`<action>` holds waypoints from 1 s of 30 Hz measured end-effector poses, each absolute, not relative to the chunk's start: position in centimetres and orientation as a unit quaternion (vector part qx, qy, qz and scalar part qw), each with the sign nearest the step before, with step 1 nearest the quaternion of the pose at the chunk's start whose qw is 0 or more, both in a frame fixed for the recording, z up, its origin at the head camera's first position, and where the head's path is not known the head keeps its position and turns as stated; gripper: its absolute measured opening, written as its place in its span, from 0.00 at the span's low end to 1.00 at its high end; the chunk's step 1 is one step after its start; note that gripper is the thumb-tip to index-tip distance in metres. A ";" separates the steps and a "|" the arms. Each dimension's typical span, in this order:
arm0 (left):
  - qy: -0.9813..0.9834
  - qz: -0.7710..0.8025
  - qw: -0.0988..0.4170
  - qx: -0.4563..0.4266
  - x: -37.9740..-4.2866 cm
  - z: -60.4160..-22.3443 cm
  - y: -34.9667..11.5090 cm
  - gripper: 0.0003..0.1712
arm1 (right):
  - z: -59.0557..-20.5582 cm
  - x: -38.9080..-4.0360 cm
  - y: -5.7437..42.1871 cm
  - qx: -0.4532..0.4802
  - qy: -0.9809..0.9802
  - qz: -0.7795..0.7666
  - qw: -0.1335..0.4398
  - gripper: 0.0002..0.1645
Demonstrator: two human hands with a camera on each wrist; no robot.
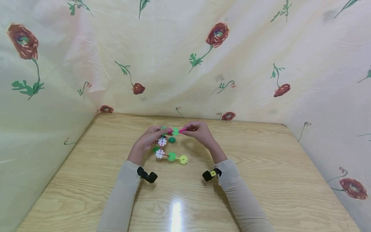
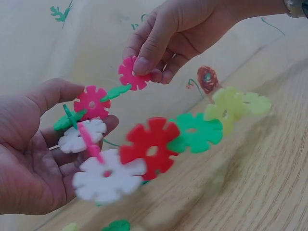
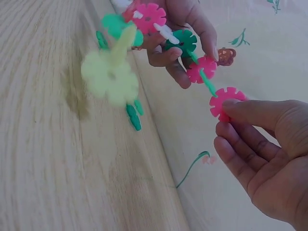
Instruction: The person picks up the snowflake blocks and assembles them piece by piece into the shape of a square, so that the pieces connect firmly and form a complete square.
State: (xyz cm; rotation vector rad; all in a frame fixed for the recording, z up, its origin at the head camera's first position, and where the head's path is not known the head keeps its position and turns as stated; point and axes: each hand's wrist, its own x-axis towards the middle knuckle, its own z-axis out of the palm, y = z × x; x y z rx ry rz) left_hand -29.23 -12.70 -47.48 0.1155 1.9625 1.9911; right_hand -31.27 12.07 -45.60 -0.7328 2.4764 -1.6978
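Observation:
A chain of interlocking flower-shaped plastic discs hangs between both hands above the table. My left hand (image 1: pixel 149 137) grips the chain by a pink disc (image 2: pixel 91 102), thumb on its edge. Thumb and fingers of my right hand (image 1: pixel 200 132) pinch another pink disc (image 3: pixel 226 102) at the chain's end. A bright green disc (image 1: pixel 175 131) joins these two pink ones. Below the left hand, the chain runs through white discs (image 2: pixel 108 182), a red disc (image 2: pixel 151 148) and a green disc (image 2: pixel 199 134) to yellow discs (image 2: pixel 224 107) at the free end.
Beneath the chain, loose green discs (image 3: pixel 134 118) lie on the wooden table (image 1: pixel 261 180). A flower-printed cloth (image 1: pixel 174 64) rises behind the table and along both sides. Each wrist wears a black camera (image 1: pixel 151 177) on a strap.

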 end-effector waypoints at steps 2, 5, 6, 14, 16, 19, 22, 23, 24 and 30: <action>0.690 0.702 0.171 0.043 -29.2 -47.4 -12.8 0.17 | -45.6 -31.3 12.1 -0.237 0.799 -0.552 0.027 0.06; 0.685 0.706 0.172 0.044 -29.1 -47.3 -12.9 0.16 | -45.7 -31.3 12.0 -0.235 0.797 -0.555 0.027 0.06; 0.684 0.708 0.173 0.044 -29.0 -47.3 -12.9 0.16 | -45.7 -31.3 12.0 -0.234 0.797 -0.556 0.026 0.06; 0.678 0.712 0.175 0.040 -29.0 -47.1 -12.9 0.16 | -45.8 -31.2 11.8 -0.230 0.800 -0.554 0.010 0.06; 0.679 0.711 0.178 0.038 -29.0 -47.1 -12.8 0.19 | -45.8 -31.2 11.7 -0.229 0.797 -0.559 0.008 0.06; 0.681 0.708 0.185 0.034 -29.1 -47.1 -12.7 0.25 | -45.8 -31.2 11.6 -0.230 0.792 -0.565 0.008 0.06; 0.687 0.701 0.186 0.035 -29.1 -47.1 -12.6 0.27 | -45.8 -31.2 11.5 -0.237 0.789 -0.567 0.006 0.07; 0.690 0.699 0.186 0.034 -29.1 -47.1 -12.5 0.27 | -45.8 -31.2 11.5 -0.240 0.789 -0.565 0.005 0.07; 0.691 0.698 0.186 0.034 -29.1 -47.1 -12.4 0.26 | -45.8 -31.2 11.4 -0.242 0.789 -0.564 0.004 0.07; 0.685 0.708 0.170 0.025 -29.1 -47.2 -12.1 0.20 | -45.9 -31.1 11.3 -0.246 0.790 -0.561 0.013 0.08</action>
